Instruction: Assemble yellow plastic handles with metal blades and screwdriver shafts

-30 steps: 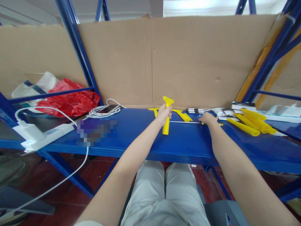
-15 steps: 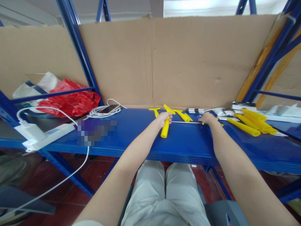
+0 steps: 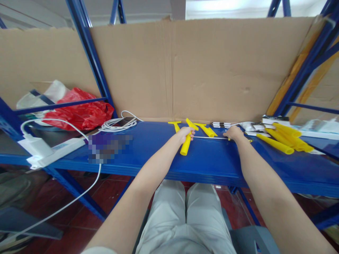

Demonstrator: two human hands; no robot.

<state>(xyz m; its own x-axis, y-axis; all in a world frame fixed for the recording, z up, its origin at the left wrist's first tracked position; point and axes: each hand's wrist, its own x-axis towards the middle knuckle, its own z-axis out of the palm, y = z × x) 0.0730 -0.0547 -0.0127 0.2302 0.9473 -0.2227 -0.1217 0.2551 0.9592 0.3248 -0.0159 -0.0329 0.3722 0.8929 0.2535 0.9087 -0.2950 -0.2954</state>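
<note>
My left hand (image 3: 185,133) is closed around a yellow plastic scraper (image 3: 186,144), which lies low and tilted over the blue shelf (image 3: 148,155), its head toward the cardboard. My right hand (image 3: 233,133) rests curled on the shelf, fingers pinching the right end of a thin metal blade strip (image 3: 209,137) that runs left toward the scraper. Two more yellow scrapers (image 3: 206,129) lie just behind, near the cardboard back wall.
A pile of yellow handles (image 3: 283,139) and white packets (image 3: 254,125) sits at right. At left are a coiled white cable (image 3: 116,124), a white power strip (image 3: 50,152), a red bag (image 3: 79,111). A cardboard sheet (image 3: 212,70) backs the shelf; blue uprights (image 3: 87,53) flank it.
My left hand has brought the yellow scraper down from upright to lying tilted near the shelf. My right hand has stayed on the blade strip.
</note>
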